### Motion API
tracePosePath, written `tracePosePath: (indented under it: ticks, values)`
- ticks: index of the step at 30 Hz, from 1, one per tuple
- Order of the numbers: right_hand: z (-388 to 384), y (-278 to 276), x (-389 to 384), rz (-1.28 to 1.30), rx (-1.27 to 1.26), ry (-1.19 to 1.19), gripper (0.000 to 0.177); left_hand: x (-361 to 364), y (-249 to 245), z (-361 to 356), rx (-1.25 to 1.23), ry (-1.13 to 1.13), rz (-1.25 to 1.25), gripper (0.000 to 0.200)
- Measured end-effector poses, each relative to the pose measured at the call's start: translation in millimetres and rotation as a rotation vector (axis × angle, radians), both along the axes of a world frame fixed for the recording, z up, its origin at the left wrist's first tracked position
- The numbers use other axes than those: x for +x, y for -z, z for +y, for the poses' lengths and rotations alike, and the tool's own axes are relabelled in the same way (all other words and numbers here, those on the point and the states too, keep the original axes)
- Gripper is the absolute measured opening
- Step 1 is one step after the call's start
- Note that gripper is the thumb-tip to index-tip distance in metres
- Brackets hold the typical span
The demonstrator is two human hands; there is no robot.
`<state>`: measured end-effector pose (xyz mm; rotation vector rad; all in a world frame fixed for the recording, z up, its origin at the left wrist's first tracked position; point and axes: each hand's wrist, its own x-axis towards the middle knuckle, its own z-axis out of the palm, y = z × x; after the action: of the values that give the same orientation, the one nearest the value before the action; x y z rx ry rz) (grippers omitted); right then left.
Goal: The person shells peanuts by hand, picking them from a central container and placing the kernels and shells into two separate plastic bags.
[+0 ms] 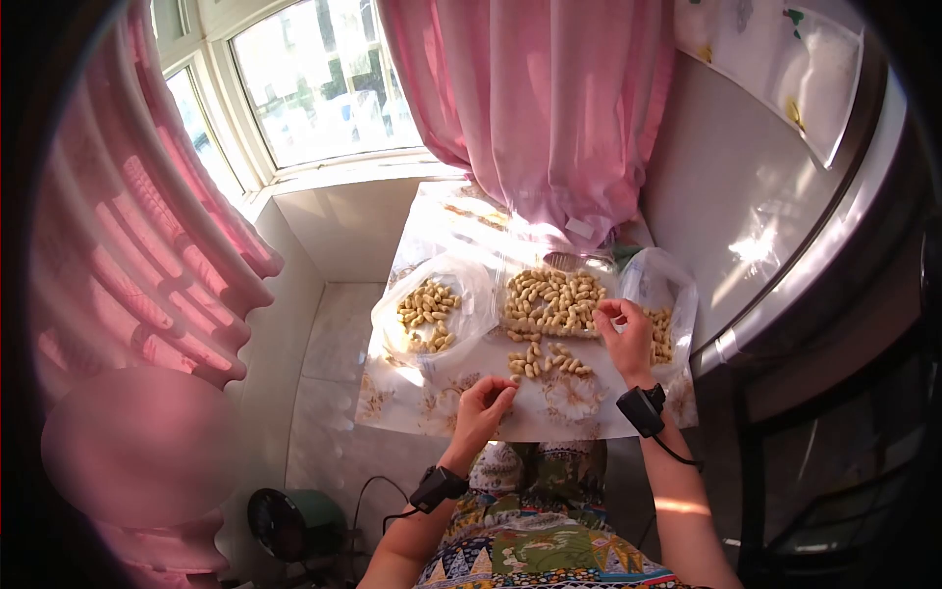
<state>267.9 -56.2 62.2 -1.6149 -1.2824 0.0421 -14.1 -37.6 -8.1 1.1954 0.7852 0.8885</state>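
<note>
Right hand — at the heaped peanuts

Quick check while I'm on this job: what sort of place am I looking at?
Probably a home, in a corner by a window. Pink curtains hang there, and a table with a flower-patterned cover bears peanuts, some heaped in clear plastic.

Home corner, pink curtains, window, floral tablecloth
</note>
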Motion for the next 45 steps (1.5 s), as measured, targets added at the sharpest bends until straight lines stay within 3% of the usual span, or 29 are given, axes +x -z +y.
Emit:
tracePosePath:
  ticks: [6,12,20,23,25,26,28,31,33,37,45]
  values:
    - [-20,-7,-26,0.071,0.051,0.013,0.019,-1,3,0,-0.013,0.005,0.012,0.016]
    - [-39,32,-60,-0.134,-0.006,-0.132,0.018,2,-1,0,0.014,0.014,0.005,0.013]
    - [-42,62,-61,-0.043,-0.060,-0.035,0.021,3,-14,-1,-0.048,0.013,0.040,0.016]
    - [-44,64,-61,-0.045,-0.065,-0.024,0.023,12,-13,5,0.030,-0.036,0.082,0.016]
    - [-44,63,-62,-0.049,-0.072,-0.027,0.025,19,-15,10,0.284,-0.145,0.173,0.009]
    - [-44,62,-62,-0.106,-0.084,-0.036,0.029,21,-16,12,0.286,-0.143,0.173,0.009]
    - [-44,56,-63,-0.164,-0.094,-0.039,0.033,27,-19,16,0.594,-0.210,0.362,0.014]
    - [-45,51,-66,-0.242,-0.161,-0.127,0.043,36,-14,20,0.805,-0.274,0.439,0.029]
    - [-44,52,-68,-0.383,-0.231,-0.134,0.049,39,-11,15,0.839,-0.282,0.497,0.035]
    - [-43,54,-71,-0.376,-0.270,-0.127,0.050,37,-11,11,0.890,-0.280,0.600,0.046]
    - [-45,51,-68,-0.291,-0.190,-0.135,0.045,38,-7,12,0.891,-0.263,0.644,0.039]
